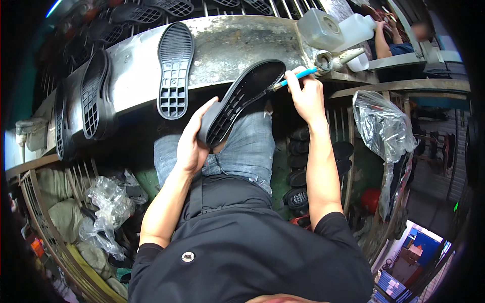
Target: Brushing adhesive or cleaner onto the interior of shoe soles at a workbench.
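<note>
A black shoe sole (241,96) with a gridded inner face is tilted up over my lap, its heel end in my left hand (192,144). The fingers of that hand wrap round the heel. My right hand (307,96) pinches a blue-handled brush (302,74), whose tip touches the sole's edge near the toe. Another black sole (175,70) lies on the metal bench (227,40), just left of the held one. Farther left, a small stack of soles (96,96) rests on the bench edge.
At the bench's right stand a translucent square container (320,29), a white plastic bottle (356,31) and a small round pot (324,60). Racks of soles (136,14) run behind. Clear plastic bags hang right (381,123) and lie left (108,202). Another person's arm (382,40) shows far right.
</note>
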A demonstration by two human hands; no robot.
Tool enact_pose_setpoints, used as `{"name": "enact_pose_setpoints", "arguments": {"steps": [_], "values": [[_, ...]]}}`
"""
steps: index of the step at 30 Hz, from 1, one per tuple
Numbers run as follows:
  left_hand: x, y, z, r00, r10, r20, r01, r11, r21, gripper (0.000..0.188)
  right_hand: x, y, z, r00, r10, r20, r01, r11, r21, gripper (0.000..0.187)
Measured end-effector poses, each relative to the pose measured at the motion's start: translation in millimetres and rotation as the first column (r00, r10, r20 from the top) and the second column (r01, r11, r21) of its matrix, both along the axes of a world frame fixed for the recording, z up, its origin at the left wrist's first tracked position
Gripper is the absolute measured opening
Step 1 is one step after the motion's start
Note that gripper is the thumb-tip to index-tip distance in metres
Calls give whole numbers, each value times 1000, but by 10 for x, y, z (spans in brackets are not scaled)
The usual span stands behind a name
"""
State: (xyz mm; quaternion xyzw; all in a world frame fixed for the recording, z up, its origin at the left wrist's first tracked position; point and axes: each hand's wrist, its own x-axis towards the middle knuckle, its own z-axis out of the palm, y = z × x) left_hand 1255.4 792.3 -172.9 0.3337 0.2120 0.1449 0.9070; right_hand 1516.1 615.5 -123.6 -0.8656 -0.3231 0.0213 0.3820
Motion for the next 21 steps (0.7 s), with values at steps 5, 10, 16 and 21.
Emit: {"name": "enact_pose_setpoints", "arguments": {"steps": [5,10,16,21], "values": [[47,52,128,995,-95,30,92,992,89,72,263,22,85,930,-169,327,134,983,127,21],[92,118,114,995,-102,10,101,991,91,74,-344,317,-34,966,-61,252,-34,935,354,5],[415,397,103,998,-20,58,29,985,-169,69,-851,551,-24,887,239,394,-400,826,398,28],[1185,723,549,991,-58,123,55,998,24,69,13,744,-360,939,-135,316,-64,835,547,24]]}}
